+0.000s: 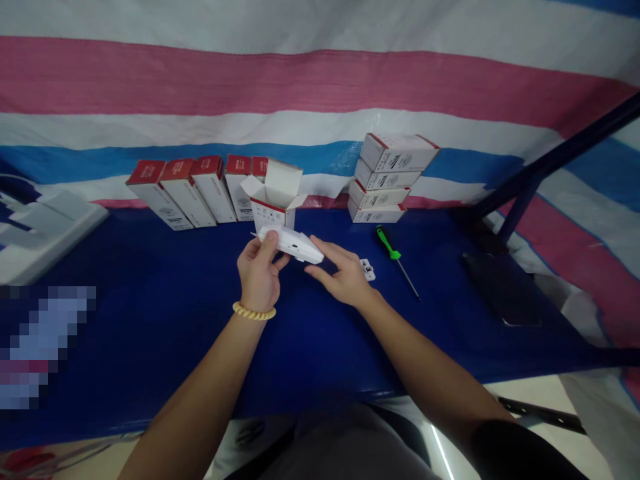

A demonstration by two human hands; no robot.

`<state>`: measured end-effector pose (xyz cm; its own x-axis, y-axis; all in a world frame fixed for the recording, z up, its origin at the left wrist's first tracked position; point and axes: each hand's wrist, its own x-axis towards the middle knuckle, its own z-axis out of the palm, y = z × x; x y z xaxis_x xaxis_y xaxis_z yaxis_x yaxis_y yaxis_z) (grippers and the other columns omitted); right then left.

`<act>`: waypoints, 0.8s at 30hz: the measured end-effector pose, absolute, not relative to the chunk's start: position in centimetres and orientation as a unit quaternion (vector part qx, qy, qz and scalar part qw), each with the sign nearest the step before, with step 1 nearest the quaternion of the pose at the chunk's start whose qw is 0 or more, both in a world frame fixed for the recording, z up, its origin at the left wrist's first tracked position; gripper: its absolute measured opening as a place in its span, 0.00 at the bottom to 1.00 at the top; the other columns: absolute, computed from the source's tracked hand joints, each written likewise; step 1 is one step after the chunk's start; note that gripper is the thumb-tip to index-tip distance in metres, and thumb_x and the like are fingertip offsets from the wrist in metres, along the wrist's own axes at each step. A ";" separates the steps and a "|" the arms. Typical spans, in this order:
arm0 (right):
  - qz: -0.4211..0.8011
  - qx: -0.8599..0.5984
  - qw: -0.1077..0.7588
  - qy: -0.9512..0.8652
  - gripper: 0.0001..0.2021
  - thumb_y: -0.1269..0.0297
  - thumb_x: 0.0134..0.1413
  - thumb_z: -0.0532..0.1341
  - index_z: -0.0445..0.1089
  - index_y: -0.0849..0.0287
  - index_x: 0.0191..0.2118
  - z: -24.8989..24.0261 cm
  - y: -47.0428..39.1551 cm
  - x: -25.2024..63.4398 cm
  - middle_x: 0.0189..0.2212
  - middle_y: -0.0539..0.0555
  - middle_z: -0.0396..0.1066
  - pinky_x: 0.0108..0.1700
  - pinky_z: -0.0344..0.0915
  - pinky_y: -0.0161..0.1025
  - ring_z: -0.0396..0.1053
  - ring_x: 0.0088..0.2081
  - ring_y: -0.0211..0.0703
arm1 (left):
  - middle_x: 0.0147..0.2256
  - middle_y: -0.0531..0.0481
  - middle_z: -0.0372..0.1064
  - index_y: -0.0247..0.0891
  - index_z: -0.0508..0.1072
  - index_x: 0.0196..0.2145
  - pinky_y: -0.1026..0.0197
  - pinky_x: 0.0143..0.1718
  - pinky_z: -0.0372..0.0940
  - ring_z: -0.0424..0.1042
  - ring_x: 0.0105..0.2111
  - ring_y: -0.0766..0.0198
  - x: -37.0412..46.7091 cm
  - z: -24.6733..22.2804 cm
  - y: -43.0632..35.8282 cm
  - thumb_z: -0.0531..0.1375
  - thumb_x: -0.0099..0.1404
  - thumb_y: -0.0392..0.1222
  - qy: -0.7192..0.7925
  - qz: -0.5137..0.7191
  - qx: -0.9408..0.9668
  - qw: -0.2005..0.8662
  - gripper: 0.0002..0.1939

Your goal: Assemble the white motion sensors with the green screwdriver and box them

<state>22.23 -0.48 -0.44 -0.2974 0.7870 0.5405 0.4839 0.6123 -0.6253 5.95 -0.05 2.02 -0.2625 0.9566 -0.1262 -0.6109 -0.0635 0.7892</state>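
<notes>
A flat white plastic device (295,245) with a small dark port on its side is held in the air over the table. My left hand (260,273) is closed on its left end, thumb on top. My right hand (343,270) has its right end between thumb and fingers. Just behind the device stands an open white and red box (275,210), flaps up; its inside is mostly hidden. A small white plastic piece with dark holes (368,269) lies beside my right hand. A green-handled screwdriver (389,243) lies farther right.
Several closed red and white boxes (177,193) stand in a row at the back left. More boxes (383,180) are stacked at the back right. A dark flat object (500,290) lies on the blue table (310,347) at right; white equipment (55,227) sits at left.
</notes>
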 end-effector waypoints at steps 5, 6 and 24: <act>0.117 -0.435 0.429 -0.783 0.21 0.58 0.59 0.57 0.65 0.57 0.57 -0.6 -0.2 23.0 0.49 0.56 0.73 0.50 0.71 0.47 0.72 0.48 0.43 | 0.37 0.49 0.71 0.37 0.69 0.38 0.57 0.36 0.73 0.74 0.38 0.59 6.0 1.6 -0.1 0.73 0.45 0.47 0.411 0.666 0.272 0.560 0.25; 0.121 -0.437 0.421 -0.785 0.20 0.59 0.59 0.57 0.65 0.57 0.56 -0.5 -0.1 23.2 0.50 0.56 0.72 0.50 0.72 0.46 0.72 0.48 0.43 | 0.37 0.49 0.71 0.38 0.70 0.40 0.58 0.35 0.74 0.74 0.37 0.60 5.8 1.4 0.0 0.73 0.45 0.46 0.418 0.656 0.303 0.550 0.26; 0.291 -0.422 0.461 -0.724 0.17 0.58 0.60 0.55 0.61 0.57 0.53 -1.4 0.8 24.0 0.41 0.56 0.73 0.42 0.71 0.42 0.72 0.39 0.41 | 0.42 0.44 0.74 0.39 0.77 0.43 0.50 0.46 0.68 0.73 0.42 0.54 3.1 0.9 0.5 0.70 0.49 0.51 0.512 0.451 0.634 0.365 0.24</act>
